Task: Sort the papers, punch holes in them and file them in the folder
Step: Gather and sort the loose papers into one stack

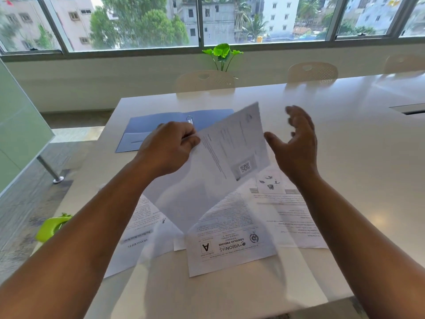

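One view only, from the head: we have our left hand (169, 147) pinching a printed sheet (220, 157) by its left edge, lifted and tilted above the table (345, 134). Our right hand (296, 143) hangs just beside it, fingers loosely spread, holding nothing. Three more papers (230, 240) lie fanned below; the blue folder (158, 125) lies open behind them, and the green punch (51, 226) sits at the table's left edge. Best, we reckon, to steady the sheet's free edge with the right, read its heading, then lay it square on its matching pile.
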{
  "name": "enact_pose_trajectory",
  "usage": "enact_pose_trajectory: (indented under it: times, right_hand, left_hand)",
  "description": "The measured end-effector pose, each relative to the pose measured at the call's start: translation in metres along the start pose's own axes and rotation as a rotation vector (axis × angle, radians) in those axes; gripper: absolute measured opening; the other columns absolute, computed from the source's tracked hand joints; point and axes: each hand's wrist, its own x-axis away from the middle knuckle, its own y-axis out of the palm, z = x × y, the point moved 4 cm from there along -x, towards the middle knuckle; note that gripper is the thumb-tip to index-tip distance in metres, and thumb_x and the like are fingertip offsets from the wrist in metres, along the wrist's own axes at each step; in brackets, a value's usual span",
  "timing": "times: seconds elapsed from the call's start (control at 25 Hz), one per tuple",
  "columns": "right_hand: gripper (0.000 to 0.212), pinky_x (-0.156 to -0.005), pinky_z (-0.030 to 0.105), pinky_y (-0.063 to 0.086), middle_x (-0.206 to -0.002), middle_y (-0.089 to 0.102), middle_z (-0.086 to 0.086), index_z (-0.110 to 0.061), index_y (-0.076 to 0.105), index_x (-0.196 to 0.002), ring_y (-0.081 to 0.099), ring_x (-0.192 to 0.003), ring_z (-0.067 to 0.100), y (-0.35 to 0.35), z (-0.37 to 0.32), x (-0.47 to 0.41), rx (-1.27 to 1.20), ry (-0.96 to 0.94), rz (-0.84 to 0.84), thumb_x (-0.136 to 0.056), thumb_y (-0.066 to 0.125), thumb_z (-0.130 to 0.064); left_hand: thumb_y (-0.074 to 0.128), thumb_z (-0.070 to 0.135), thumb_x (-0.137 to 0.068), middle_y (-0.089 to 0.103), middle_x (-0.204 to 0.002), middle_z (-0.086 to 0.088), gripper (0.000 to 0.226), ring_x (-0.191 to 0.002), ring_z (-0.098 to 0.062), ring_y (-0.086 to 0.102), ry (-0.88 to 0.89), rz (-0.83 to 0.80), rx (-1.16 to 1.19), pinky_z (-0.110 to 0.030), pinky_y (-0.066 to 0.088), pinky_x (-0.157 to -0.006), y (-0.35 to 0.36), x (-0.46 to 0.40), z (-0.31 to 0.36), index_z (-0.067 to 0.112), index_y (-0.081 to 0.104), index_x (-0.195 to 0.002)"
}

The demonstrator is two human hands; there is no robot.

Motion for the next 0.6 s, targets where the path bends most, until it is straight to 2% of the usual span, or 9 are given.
enact_pose_trajectory:
  times: [0.08,0.16,0.24,0.32,0.4,0.44,0.52,0.6]
  right_hand:
    - [0.096,-0.120,0.048,0.036,-0.167,0.021,0.002,-0.019,0.031,-0.158,0.032,-0.150,0.023,0.003,0.013,0.004,0.025,0.085,0.022,-0.080,0.084,-0.037]
    - [0.110,-0.119,0.050,0.037,-0.168,0.017,0.003,-0.022,0.019,-0.161,0.032,-0.150,0.024,0.012,0.027,0.012,-0.115,0.241,-0.052,-0.077,0.087,-0.043]
    - [0.116,-0.108,0.048,0.046,-0.162,0.033,0.009,-0.021,0.020,-0.160,0.048,-0.137,0.026,0.025,0.034,0.024,-0.374,0.423,-0.196,-0.071,0.091,-0.040]
    - [0.118,-0.094,0.041,0.056,-0.143,0.057,0.015,-0.012,0.037,-0.152,0.065,-0.114,0.024,0.039,0.038,0.036,-0.631,0.569,-0.384,-0.055,0.097,-0.043]
    - [0.101,-0.082,0.036,0.061,-0.122,0.072,0.016,-0.009,0.061,-0.129,0.071,-0.099,0.024,0.051,0.041,0.045,-0.772,0.591,-0.530,-0.045,0.101,-0.047]
    - [0.088,-0.083,0.039,0.061,-0.117,0.074,0.017,-0.009,0.067,-0.120,0.071,-0.099,0.029,0.056,0.042,0.048,-0.807,0.576,-0.570,-0.047,0.100,-0.046]
    - [0.061,-0.085,0.044,0.056,-0.117,0.072,0.021,-0.009,0.073,-0.112,0.065,-0.101,0.035,0.060,0.041,0.051,-0.827,0.578,-0.567,-0.062,0.094,-0.039]
    - [0.035,-0.089,0.049,0.058,-0.121,0.072,0.023,-0.009,0.073,-0.109,0.068,-0.101,0.035,0.058,0.040,0.051,-0.826,0.600,-0.523,-0.080,0.079,-0.026]
  left_hand:
    - [0.061,0.032,-0.099,0.065,-0.069,0.008,0.024,-0.067,-0.016,0.059,-0.054,0.067,0.125,-0.036,0.052,-0.069,-0.002,0.005,-0.009,0.016,0.067,-0.082]
    - [0.061,0.030,-0.100,0.071,-0.074,0.011,0.022,-0.065,-0.013,0.062,-0.129,0.129,0.296,-0.030,0.050,-0.064,-0.001,0.011,-0.016,0.016,0.070,-0.085]
    - [0.062,0.030,-0.100,0.074,-0.080,0.009,0.021,-0.064,-0.011,0.063,-0.204,0.190,0.447,-0.023,0.048,-0.060,0.002,0.016,-0.023,0.016,0.071,-0.088]
    - [0.062,0.031,-0.100,0.076,-0.083,0.009,0.020,-0.066,-0.009,0.066,-0.296,0.243,0.580,-0.017,0.049,-0.060,0.009,0.022,-0.029,0.016,0.073,-0.091]
    - [0.063,0.029,-0.100,0.078,-0.087,0.007,0.019,-0.075,-0.012,0.072,-0.381,0.263,0.731,-0.023,0.055,-0.068,0.020,0.028,-0.035,0.016,0.074,-0.095]
    - [0.062,0.028,-0.100,0.079,-0.090,0.007,0.018,-0.079,-0.014,0.074,-0.417,0.259,0.792,-0.025,0.058,-0.072,0.026,0.031,-0.037,0.015,0.074,-0.096]
    - [0.062,0.025,-0.101,0.080,-0.094,0.005,0.016,-0.086,-0.018,0.076,-0.474,0.237,0.897,-0.029,0.060,-0.077,0.039,0.037,-0.040,0.015,0.074,-0.098]
    - [0.062,0.024,-0.101,0.080,-0.096,0.005,0.014,-0.089,-0.019,0.076,-0.511,0.205,0.951,-0.034,0.061,-0.080,0.051,0.045,-0.042,0.016,0.074,-0.102]
